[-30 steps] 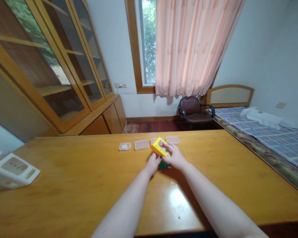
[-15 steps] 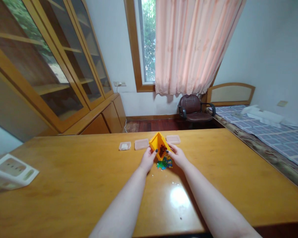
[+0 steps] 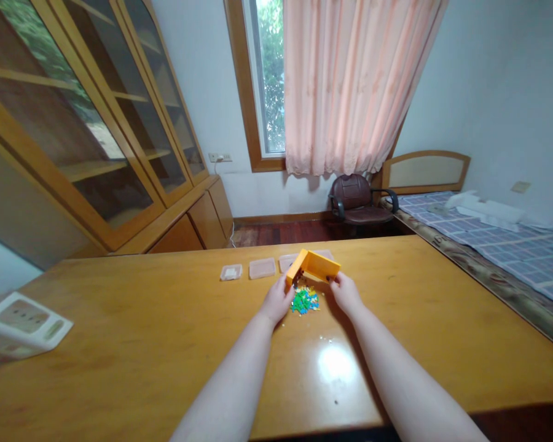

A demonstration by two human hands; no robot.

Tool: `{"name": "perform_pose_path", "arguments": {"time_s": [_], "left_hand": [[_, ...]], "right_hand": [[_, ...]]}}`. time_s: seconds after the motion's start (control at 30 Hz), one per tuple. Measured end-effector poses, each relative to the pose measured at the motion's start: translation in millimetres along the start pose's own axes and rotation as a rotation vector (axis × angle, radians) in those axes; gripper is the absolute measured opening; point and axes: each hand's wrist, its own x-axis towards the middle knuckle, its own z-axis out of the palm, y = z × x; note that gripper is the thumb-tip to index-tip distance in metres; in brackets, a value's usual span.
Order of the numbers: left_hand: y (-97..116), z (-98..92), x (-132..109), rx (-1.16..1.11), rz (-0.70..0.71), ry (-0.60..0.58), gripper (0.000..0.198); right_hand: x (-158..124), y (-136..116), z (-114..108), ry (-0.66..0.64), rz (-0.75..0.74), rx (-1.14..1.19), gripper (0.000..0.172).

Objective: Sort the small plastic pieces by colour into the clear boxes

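Note:
Both my hands hold a yellow open box [image 3: 322, 265] tilted above the table. My left hand [image 3: 275, 299] grips its left side, with the thumb hidden from me. My right hand [image 3: 347, 291] pinches the lower corner of its right wall. Small dark red-brown bits [image 3: 298, 282] show at the box's lower edge, over a loose pile of tiny green, blue, yellow and white pieces [image 3: 305, 301] on the tabletop. The pile lies between my hands, just below the box. What the individual pieces are is too small to tell.
Shallow clear trays stand along the far edge: a small one [image 3: 231, 272] with something white in it, a middle one [image 3: 262, 268], and another [image 3: 286, 263] partly behind the box. A white power strip-like object [image 3: 27, 319] stands at the table's left. Few stray bits [image 3: 325, 339] lie nearer me.
The yellow box has been tipped over, its opening turning down toward the pile. Most dark red bits inside it are out of sight. My right hand has moved slightly right.

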Motion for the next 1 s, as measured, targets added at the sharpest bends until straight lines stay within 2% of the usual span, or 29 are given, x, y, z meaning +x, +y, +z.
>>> {"name": "perform_pose_path", "arguments": {"time_s": [0.17, 0.47, 0.6, 0.87, 0.93, 1.0], "left_hand": [[9.1, -5.9, -2.3, 0.132, 0.084, -0.041, 0.057], [17.7, -17.2, -2.4, 0.211, 0.184, -0.08, 0.058], [18.7, -23.1, -0.7, 0.21, 0.171, -0.084, 0.058], [2.2, -23.9, 1.9, 0.094, 0.135, -0.002, 0.054], [-2.6, -20.6, 3.5, -0.01, 0.093, 0.038, 0.048], [-3.8, -14.9, 4.8, -0.158, 0.023, 0.071, 0.042]], "right_hand": [[-1.5, 15.6, 7.1, 0.052, 0.022, 0.026, 0.028], [0.8, 23.1, 11.5, 0.088, 0.078, 0.016, 0.028], [0.2, 23.6, 10.5, 0.093, 0.063, 0.015, 0.03], [-2.9, 12.3, 3.3, 0.074, 0.036, 0.038, 0.034], [-6.1, 5.3, 1.2, 0.06, -0.036, 0.065, 0.035], [-11.0, -3.2, 1.1, 0.049, -0.17, 0.093, 0.035]]}}
